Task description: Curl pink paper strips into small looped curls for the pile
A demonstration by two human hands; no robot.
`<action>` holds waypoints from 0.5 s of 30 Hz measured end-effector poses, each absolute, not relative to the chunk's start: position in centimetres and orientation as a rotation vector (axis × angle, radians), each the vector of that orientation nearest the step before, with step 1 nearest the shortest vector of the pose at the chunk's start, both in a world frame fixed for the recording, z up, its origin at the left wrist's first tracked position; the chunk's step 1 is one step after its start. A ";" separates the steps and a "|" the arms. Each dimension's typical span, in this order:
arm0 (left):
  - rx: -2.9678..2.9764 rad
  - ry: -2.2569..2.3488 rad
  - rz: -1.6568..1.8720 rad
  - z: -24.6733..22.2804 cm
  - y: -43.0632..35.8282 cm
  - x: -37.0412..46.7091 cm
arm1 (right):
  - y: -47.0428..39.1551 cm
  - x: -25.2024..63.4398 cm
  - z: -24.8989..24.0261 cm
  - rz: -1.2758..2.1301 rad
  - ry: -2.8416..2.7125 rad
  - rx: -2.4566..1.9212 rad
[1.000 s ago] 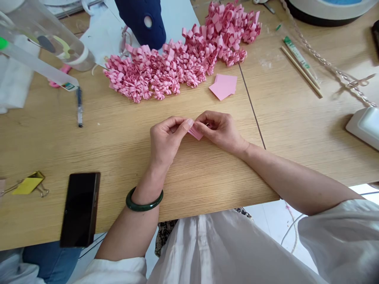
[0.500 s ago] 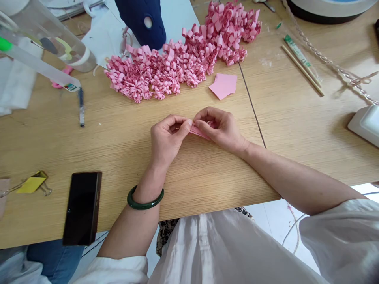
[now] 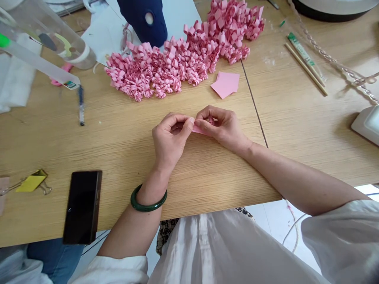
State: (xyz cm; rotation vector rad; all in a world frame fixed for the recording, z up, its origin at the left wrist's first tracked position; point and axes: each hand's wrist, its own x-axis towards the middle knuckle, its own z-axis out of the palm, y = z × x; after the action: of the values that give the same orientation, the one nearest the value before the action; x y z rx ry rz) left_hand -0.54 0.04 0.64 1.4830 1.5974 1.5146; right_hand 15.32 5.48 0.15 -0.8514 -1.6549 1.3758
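A pink paper strip (image 3: 202, 130), looking slit into a fringe, is pinched between my two hands above the wooden table. My left hand (image 3: 171, 136) grips its left end between thumb and fingertips. The curled fingers of my right hand (image 3: 222, 126) hold it from the other side, with a bit of pink showing inside them. Just beyond lies a small stack of pink paper pieces (image 3: 226, 84). Behind that, a long heap of curled pink paper flowers (image 3: 166, 69) stretches across the table.
To my left are a black phone (image 3: 83, 207), a yellow binder clip (image 3: 34, 181), a pen (image 3: 81, 106) and a clear bottle (image 3: 50, 35). A dark blue object (image 3: 145, 21) stands behind the flowers. Wooden chopsticks (image 3: 306, 69) and a braided cord (image 3: 331, 61) lie at the right.
The view has shifted slightly. Both hands keep their pinch on the pink paper, and its separate edges show less now than before.
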 end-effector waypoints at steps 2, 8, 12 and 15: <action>1.494 1.564 1.534 0.7 0.0 -0.6 | 5.6 15.3 0.1 1.387 -1.652 -0.853; 1.520 1.527 1.504 0.8 0.0 -0.7 | 5.7 15.2 0.0 1.381 -1.644 -0.893; 1.501 1.511 1.498 0.7 0.0 -0.7 | 5.7 15.3 0.0 1.358 -1.639 -0.904; 1.505 1.546 1.471 0.6 0.1 -0.8 | 5.6 15.3 0.0 1.356 -1.646 -0.916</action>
State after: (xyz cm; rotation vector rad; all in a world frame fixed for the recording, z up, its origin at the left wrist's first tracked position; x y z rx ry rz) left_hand -0.79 0.05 0.62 1.5046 1.5461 1.4713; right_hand 15.25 5.59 -0.02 -0.9156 -1.6464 1.3558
